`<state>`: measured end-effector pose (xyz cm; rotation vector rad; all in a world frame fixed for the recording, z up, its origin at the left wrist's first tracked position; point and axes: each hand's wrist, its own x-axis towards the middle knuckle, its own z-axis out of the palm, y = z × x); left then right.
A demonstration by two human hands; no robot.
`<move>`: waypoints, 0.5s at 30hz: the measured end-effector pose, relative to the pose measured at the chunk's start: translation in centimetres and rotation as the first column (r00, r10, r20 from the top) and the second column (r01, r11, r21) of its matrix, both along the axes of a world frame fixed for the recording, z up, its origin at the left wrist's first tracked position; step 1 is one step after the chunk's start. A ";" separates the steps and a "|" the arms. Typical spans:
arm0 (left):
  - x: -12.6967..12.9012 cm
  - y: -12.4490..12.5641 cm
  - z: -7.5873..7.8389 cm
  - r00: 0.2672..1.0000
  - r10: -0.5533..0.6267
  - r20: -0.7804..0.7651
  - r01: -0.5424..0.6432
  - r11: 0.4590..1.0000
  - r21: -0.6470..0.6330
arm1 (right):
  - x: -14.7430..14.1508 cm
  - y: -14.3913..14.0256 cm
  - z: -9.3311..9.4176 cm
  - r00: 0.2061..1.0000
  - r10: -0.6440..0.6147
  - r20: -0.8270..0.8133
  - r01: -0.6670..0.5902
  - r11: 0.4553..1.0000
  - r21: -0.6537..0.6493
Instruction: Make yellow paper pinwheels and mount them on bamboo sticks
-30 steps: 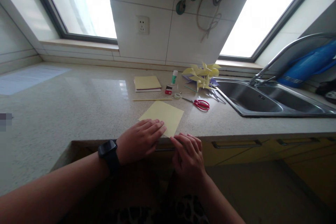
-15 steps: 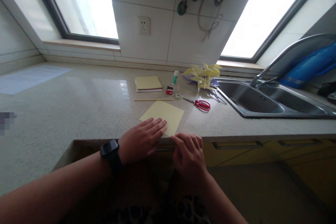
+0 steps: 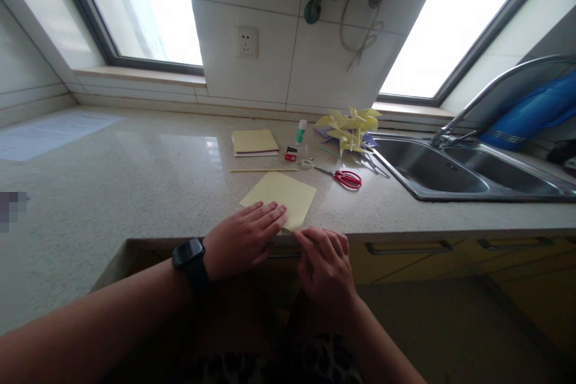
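A square sheet of pale yellow paper lies at the counter's front edge, one corner towards me. My left hand, with a dark watch on its wrist, rests flat on the paper with fingers stretched out. At the near corner, my right hand has its fingers curled, and thumb and forefinger pinch the paper's tip. That corner looks slightly lifted. Beyond the paper lie a thin yellow stick, a roll of clear tape and red-handled scissors.
A stack of yellow paper, a glue stick and a small red box stand farther back. Yellow and purple paper pinwheels lie beside the steel sink. Printed sheets are at far left.
The paper's near corner is a little more raised at my right fingertips. Both hands have stayed almost in place.
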<state>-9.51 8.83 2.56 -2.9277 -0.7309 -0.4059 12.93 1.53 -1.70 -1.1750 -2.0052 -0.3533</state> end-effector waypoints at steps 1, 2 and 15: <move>0.0 0.0 0.0 1.000 0.001 0.000 -0.001 1.000 0.002 | 0.0 0.0 -0.1 1.000 0.002 0.001 -0.002 1.000 0.007; 0.0 0.0 0.0 1.000 0.003 -0.004 -0.003 1.000 0.003 | 0.1 -0.1 -0.1 1.000 0.006 0.000 -0.006 1.000 0.012; 0.0 0.1 0.0 1.000 0.003 -0.007 -0.003 1.000 0.031 | 0.4 -0.1 -0.7 0.999 0.033 0.009 -0.033 0.999 0.036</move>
